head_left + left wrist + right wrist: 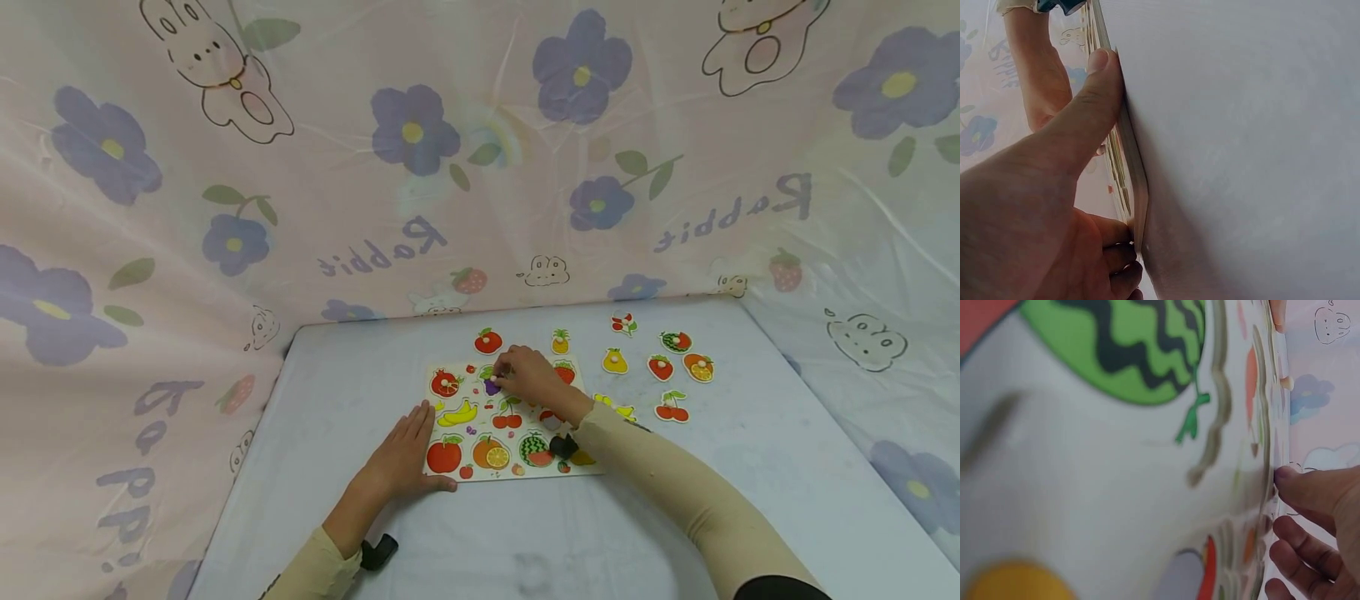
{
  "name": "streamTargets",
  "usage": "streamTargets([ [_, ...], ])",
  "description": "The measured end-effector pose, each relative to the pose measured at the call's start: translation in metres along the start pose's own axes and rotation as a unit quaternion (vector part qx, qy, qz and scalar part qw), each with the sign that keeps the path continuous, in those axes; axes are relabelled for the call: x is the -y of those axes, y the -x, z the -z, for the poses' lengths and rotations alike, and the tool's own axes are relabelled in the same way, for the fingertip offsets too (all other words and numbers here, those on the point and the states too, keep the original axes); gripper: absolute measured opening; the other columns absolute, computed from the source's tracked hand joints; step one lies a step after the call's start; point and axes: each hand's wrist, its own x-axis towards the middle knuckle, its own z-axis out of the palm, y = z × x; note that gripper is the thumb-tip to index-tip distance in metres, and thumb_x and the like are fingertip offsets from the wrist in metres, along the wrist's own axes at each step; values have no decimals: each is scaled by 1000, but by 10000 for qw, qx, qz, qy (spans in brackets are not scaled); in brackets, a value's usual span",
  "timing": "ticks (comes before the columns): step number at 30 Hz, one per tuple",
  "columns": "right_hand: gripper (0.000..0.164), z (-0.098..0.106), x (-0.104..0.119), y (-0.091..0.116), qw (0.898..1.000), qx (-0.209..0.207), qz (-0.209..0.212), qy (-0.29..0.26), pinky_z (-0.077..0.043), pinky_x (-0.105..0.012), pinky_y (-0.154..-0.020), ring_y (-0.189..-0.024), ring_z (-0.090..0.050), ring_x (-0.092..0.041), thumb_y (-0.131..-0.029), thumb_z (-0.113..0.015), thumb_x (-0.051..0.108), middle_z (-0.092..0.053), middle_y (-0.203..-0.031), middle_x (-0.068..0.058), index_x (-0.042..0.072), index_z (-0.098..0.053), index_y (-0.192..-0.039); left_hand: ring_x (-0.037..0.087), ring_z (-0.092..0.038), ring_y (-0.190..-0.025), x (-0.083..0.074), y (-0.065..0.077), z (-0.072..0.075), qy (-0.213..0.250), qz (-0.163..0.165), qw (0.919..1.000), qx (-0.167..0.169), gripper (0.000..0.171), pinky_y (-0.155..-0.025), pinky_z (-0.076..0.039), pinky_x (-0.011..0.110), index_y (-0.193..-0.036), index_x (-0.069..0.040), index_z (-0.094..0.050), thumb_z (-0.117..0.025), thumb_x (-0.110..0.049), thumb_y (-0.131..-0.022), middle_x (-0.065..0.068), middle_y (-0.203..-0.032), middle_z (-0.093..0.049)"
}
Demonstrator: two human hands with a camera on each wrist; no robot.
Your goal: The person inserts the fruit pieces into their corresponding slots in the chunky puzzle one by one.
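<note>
The fruit board (pixel 540 473) lies flat on the white surface (pixel 727 475), squarely in front of the person, where both hands meet over it easily. The left hand (pixel 401 450) is spread wide, fingers along the board's left side and thumb along its near side, framing the corner; it probably braces the board against sliding. The right hand (pixel 534 377) reaches across, and its grip is narrowed to a pinch, thumb and forefinger together at the knob of the grape piece (pixel 491 387). Holding it by the knob seems to keep the fingertips away from the piece's edges. The grapes are over the board's far row, just beside the pomegranate piece (pixel 445 384); whether they lie flush cannot be told.

Beyond the board lie a red fruit piece (pixel 488 341) and the pineapple (pixel 560 342). To the right, the pear (pixel 615 361), strawberry (pixel 661 367), orange (pixel 699 367) and cherries (pixel 672 407) lie apart, picture side up, an arrangement that likely makes each easy to recognise and lift.
</note>
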Motion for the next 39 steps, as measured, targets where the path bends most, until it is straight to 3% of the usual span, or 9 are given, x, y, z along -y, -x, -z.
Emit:
streamTargets([
  [19, 13, 14, -19, 9, 9993, 218, -189, -245, -56, -37, -91, -96, -60, -18, -100, -78, 25, -67, -103, 2, 16, -78, -109, 37, -22, -163, -2, 1, 1, 49, 67, 10000, -27, 130, -133, -23, 52, -168, 2, -24, -91, -61, -77, 20, -177, -24],
  [26, 12, 21, -30, 12, 9988, 169, -125, -435, -57, -40, -94, -97, -62, -19, -101, -78, 24, -67, -103, 0, 15, -77, -107, 38, -24, -163, -2, 1, 1, 26, 34, 10000, -71, 129, -132, -24, 52, -168, 3, -25, -91, -60, -77, 20, -176, -24],
  [39, 11, 36, -47, 17, 9977, -44, -405, -538, -56, -37, -83, -92, -59, -21, -103, -75, 24, -65, -103, -3, 15, -77, -109, 38, -23, -163, -2, 1, 0, 78, 44, 10000, -28, 130, -132, -24, 53, -168, 3, -24, -91, -60, -77, 20, -176, -24],
])
